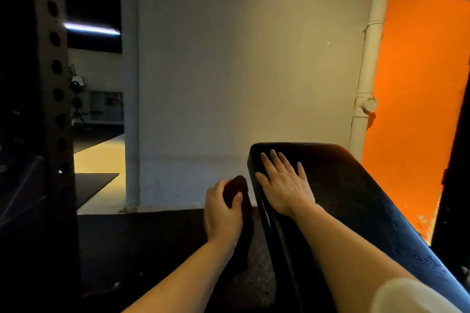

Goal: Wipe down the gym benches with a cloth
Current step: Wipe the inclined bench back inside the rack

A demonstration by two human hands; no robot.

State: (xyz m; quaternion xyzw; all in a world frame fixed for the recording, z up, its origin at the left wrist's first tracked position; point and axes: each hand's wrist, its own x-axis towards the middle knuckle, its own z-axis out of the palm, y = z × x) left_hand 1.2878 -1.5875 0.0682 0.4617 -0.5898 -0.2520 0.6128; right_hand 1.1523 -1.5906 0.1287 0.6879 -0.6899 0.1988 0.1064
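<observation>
My right hand [284,185] lies flat, fingers straight and spread, on the far end of the black padded bench [356,198], which tilts up on the right. My left hand [221,213] has its grip clamped on a dark cloth [237,192], held just beside the pad's left edge, above the dark floor [142,241].

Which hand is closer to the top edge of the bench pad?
Right. The right hand lies flat on the bench pad near its top edge; the left hand grips the cloth beside the pad, lower down.
</observation>
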